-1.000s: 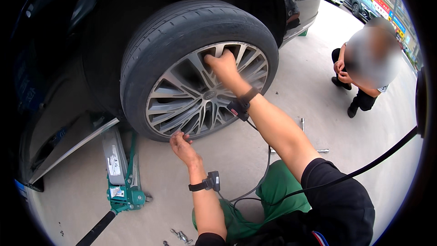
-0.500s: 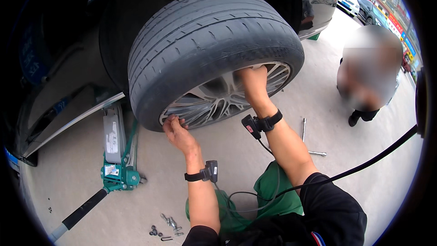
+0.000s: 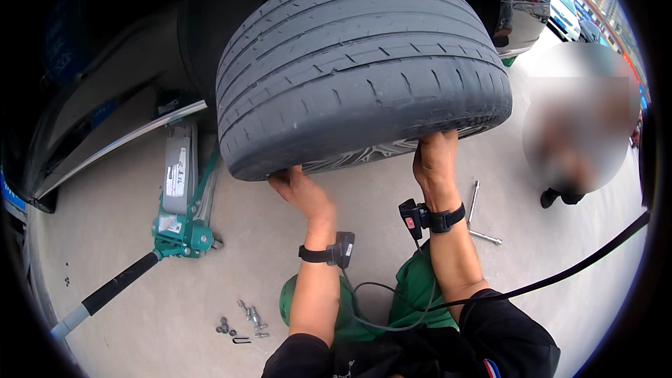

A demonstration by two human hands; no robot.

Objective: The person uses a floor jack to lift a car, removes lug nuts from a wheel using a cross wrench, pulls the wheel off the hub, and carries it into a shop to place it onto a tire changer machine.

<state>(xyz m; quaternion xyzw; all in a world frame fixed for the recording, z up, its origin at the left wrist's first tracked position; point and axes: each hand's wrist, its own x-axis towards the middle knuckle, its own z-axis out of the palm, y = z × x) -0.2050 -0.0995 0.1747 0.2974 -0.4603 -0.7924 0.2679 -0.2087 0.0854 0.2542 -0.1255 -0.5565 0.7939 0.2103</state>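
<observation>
A large wheel (image 3: 364,91) with a worn grey tyre fills the upper middle, in the dark wheel arch of a black car. Its tread faces me, and only a thin strip of the silver spoked rim (image 3: 378,153) shows below the sidewall. My left hand (image 3: 302,192) grips the wheel's lower left edge, its fingertips partly hidden by the tyre. With closed fingers tucked behind the sidewall, my right hand (image 3: 437,161) holds the wheel by its right part at the rim. Both wrists wear black straps with small boxes.
A green floor jack (image 3: 180,234) stands left, by the car's sill. Bolts (image 3: 251,315) and black caps (image 3: 224,326) lie on the concrete near a small U-shaped clip (image 3: 241,340). Right of my arm is a cross wrench (image 3: 483,234). A blurred person (image 3: 584,126) is at the far right.
The wheel now shows more tread and much less of its spoked face. My right hand appears lower relative to the tyre, its fingers now behind the sidewall. My left hand stays at the lower left edge.
</observation>
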